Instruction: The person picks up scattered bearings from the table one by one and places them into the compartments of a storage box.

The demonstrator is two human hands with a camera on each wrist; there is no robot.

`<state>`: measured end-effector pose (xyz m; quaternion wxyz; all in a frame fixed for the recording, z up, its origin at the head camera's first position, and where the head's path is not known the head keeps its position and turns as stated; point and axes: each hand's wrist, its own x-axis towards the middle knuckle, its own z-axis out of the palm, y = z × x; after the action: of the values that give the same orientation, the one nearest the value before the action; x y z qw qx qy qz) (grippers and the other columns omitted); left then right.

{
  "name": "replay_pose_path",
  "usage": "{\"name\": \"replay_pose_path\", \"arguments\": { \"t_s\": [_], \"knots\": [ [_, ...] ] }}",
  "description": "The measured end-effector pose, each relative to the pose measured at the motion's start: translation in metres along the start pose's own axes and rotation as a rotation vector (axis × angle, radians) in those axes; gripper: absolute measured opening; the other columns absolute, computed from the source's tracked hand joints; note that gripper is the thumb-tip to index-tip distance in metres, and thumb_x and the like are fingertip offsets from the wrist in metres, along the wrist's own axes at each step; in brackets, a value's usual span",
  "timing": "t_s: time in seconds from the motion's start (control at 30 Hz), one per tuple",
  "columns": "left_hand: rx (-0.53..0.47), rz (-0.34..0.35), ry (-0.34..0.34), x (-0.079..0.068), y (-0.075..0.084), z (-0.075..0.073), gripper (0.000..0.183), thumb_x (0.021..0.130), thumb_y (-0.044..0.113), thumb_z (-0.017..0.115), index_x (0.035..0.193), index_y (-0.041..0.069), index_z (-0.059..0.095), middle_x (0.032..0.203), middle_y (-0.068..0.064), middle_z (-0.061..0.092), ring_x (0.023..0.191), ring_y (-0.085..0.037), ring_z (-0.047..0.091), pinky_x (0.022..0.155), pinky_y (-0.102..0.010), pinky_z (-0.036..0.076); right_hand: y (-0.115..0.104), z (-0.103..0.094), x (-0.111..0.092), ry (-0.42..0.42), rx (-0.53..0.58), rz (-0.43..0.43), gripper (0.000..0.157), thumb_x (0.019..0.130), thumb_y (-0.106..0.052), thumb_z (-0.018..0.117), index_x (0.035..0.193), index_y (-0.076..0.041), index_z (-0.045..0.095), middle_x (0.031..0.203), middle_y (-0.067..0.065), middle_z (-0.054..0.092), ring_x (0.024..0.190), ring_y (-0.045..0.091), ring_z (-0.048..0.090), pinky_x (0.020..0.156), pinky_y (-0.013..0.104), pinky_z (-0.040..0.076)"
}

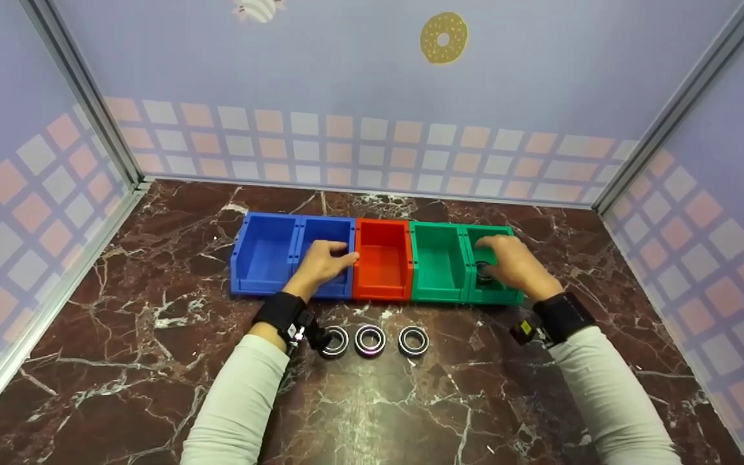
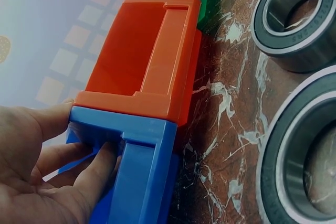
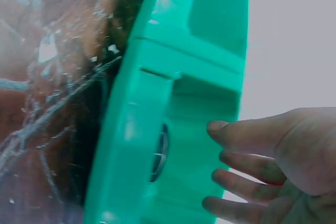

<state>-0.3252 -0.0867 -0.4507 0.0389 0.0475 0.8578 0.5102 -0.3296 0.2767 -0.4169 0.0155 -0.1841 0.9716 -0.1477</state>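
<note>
Green plastic frames the loosely spread fingers of the right hand [image 1: 514,263], which grips nothing over the outer green bin [image 1: 495,296]. Just below those fingers, behind the bin's front lip, sits a steel bearing [image 3: 160,153]; in the right wrist view the fingertips look apart from it.

To set it down well, I would let the bearing lie fully on the bin floor, then lift the right hand straight up, thumb wide, so that no knuckle catches the ring or the side wall. The left hand [image 1: 319,263] appears to pinch the edge of the inner blue bin [image 1: 333,289], thumb on the rim and fingers inside; a light hold there should steady the row without dragging it.

Left of the left hand is the outer blue bin [image 1: 262,285], and just to its right the red bin [image 1: 380,294]; next to the right hand's bin is the inner green bin [image 1: 438,294]. No bearing shows in these three; the left fingers partly hide the inner blue one's inside.

On the bench [image 1: 372,413], nearer the person than either hand and between the wrists, lie three more bearings [image 1: 381,340].
</note>
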Motion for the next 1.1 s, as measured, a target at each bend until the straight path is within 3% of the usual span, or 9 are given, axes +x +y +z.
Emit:
{"name": "replay_pose_path", "arguments": {
  "t_s": [0.27,0.5,0.77,1.1],
  "knots": [
    [-0.031,-0.028,-0.003,0.0,-0.001,-0.001,0.052,0.093,0.018,0.066,0.135,-0.01,0.053,0.143,-0.027,0.051,0.138,-0.037,0.045,0.117,-0.044,0.037,-0.026,-0.008,-0.013,0.122,-0.053,-0.027,0.047,0.087,-0.009,0.074,0.132,-0.002,0.06,0.132,0.023,0.061,0.117,0.04,0.061,0.092,0.054,0.053],
    [-0.026,-0.016,0.0,-0.001,-0.001,-0.001,0.051,0.093,0.017,0.066,0.135,-0.011,0.054,0.142,-0.028,0.052,0.138,-0.038,0.045,0.117,-0.044,0.037,-0.052,0.001,-0.027,0.197,-0.096,-0.167,0.045,0.082,-0.017,0.079,0.124,-0.006,0.066,0.126,0.016,0.067,0.116,0.036,0.063,0.094,0.052,0.054],
    [-0.014,-0.034,-0.006,0.0,0.0,-0.001,0.052,0.093,0.018,0.066,0.136,-0.009,0.053,0.144,-0.026,0.051,0.139,-0.037,0.044,0.118,-0.044,0.036,-0.078,0.023,-0.044,0.181,-0.131,-0.289,0.047,0.081,-0.027,0.08,0.123,-0.012,0.067,0.125,0.01,0.068,0.116,0.031,0.064,0.095,0.048,0.055],
    [-0.011,-0.026,-0.002,0.0,0.0,-0.001,0.051,0.093,0.018,0.066,0.134,-0.01,0.054,0.142,-0.027,0.052,0.138,-0.038,0.045,0.118,-0.044,0.036,-0.096,0.049,-0.058,0.112,-0.11,-0.517,0.049,0.081,-0.033,0.081,0.125,-0.015,0.068,0.129,0.008,0.065,0.118,0.025,0.062,0.096,0.043,0.055]
  ]
}}
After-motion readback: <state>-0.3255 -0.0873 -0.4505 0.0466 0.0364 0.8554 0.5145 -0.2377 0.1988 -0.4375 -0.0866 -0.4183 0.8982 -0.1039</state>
